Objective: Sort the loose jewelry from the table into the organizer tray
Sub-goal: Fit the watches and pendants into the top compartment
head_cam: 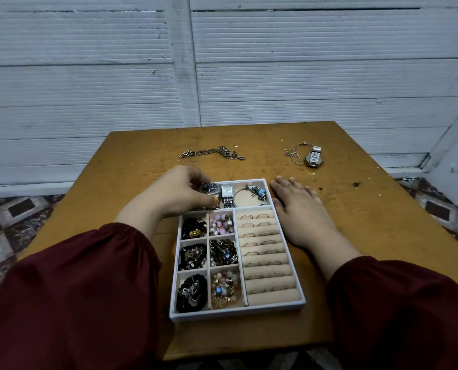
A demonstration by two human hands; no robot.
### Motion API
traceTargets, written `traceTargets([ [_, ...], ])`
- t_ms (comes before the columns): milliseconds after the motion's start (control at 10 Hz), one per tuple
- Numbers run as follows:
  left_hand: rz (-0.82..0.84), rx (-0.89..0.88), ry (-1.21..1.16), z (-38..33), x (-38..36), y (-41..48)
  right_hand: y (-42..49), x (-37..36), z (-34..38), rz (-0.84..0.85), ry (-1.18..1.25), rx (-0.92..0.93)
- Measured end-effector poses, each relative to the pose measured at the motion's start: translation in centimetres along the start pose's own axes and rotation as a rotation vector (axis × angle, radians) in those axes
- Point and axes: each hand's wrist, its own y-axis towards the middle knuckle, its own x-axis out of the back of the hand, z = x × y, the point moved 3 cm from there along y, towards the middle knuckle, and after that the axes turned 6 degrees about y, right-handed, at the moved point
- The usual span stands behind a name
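The left hand (181, 192) curls its fingers and thumb around a round watch (210, 188) with a dark face, at the far left corner of the tray (237, 315). The right hand (300, 206) lies flat with straight fingers on the table (369, 236), just beside the tray's right side. Past the tray's far edge, well apart from it, lie a thick chain (211, 153), a thin chain (293, 154) and a silver watch (313, 157).

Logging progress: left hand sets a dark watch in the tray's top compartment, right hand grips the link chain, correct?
Not quite: the head view shows the right hand lying flat on the table beside the tray; the link chain lies untouched farther back.
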Motion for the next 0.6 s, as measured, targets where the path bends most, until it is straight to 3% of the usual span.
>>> traceTargets([
  [600, 0.009, -0.033, -0.099, 0.41, 0.20, -0.39, 0.05, -0.14, -0.08, -0.004, 0.003, 0.003],
])
